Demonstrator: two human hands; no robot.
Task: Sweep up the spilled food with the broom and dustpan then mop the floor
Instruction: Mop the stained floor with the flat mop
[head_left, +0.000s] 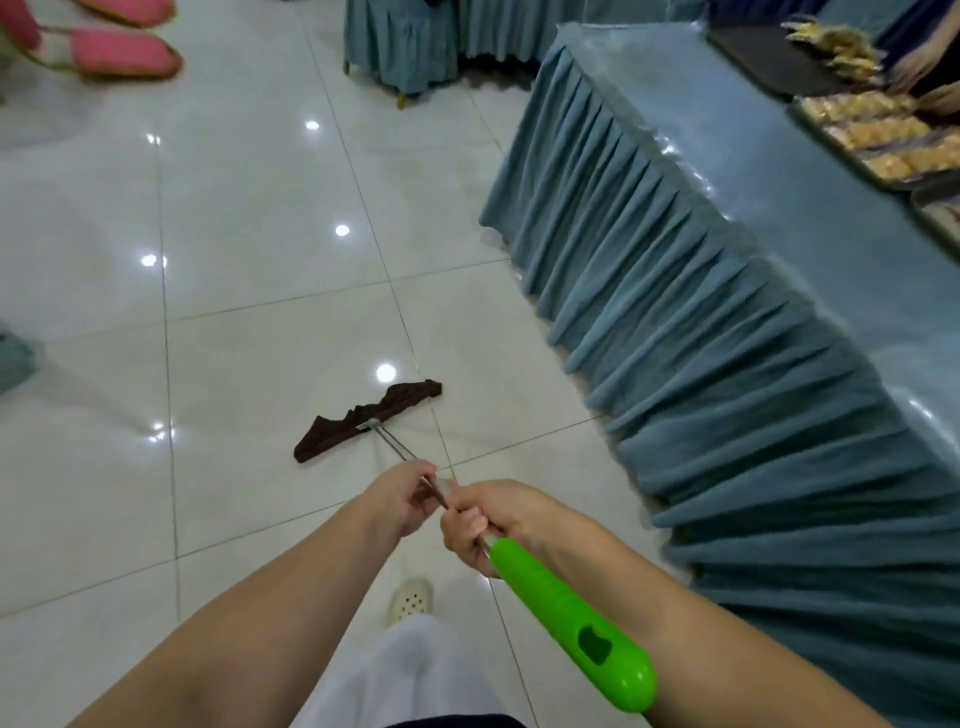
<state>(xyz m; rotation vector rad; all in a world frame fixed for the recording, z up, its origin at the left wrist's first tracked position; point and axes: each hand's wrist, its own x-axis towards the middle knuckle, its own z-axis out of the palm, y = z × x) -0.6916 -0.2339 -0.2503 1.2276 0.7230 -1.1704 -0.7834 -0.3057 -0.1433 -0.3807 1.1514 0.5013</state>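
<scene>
I hold a flat mop with both hands. Its dark brown cloth head (366, 420) lies flat on the glossy white floor tiles (249, 218), ahead of me. A thin metal pole (393, 448) runs from the head back to a bright green handle end (571, 621). My left hand (402, 496) grips the pole further down. Just behind it, my right hand (480, 522) is closed on the pole where the green grip begins. No broom, dustpan or spilled food shows on the floor.
A long table with a pleated blue skirt (691, 332) runs along my right. Trays of food (872, 135) sit on its top. A skirted chair (400, 47) stands at the back, pink cushions (119, 52) at top left. My white shoe (410, 600) is below the hands.
</scene>
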